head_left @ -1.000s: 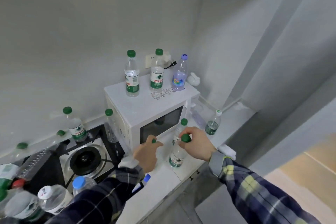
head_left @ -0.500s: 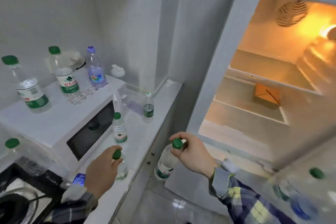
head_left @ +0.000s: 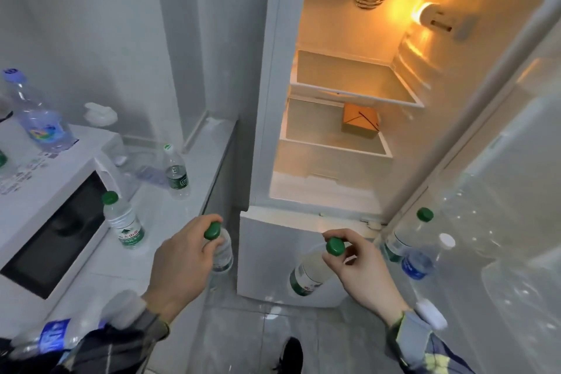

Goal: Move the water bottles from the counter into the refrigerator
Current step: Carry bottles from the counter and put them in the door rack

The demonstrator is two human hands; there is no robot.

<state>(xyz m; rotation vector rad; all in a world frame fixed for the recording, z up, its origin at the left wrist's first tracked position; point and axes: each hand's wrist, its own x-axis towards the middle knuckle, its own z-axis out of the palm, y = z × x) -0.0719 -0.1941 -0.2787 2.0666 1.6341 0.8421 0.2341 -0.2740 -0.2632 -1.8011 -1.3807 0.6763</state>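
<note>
The right hand [head_left: 361,270] pinches the neck of a clear plastic water bottle with a green cap and green label [head_left: 306,275], which hangs below the fingers with its long axis tilted, base down and toward the left, in front of the closed white lower door [head_left: 282,252]. The left hand [head_left: 182,258] grasps a second clear green-capped bottle [head_left: 223,252] by its top, nearly upright, just off the front edge of the white counter [head_left: 170,215]. The open, lit white refrigerator [head_left: 340,161] lies ahead and above both hands; the right hand is nearer its opening, so I judge that bottle goes in first, lifted up and forward. The glass shelves look bare but for a small brown cardboard box [head_left: 360,121] toward the back. The open door's rack at right already carries bottles. More bottles stand on the counter and on the white microwave [head_left: 45,191] toward the counter's left end.
</note>
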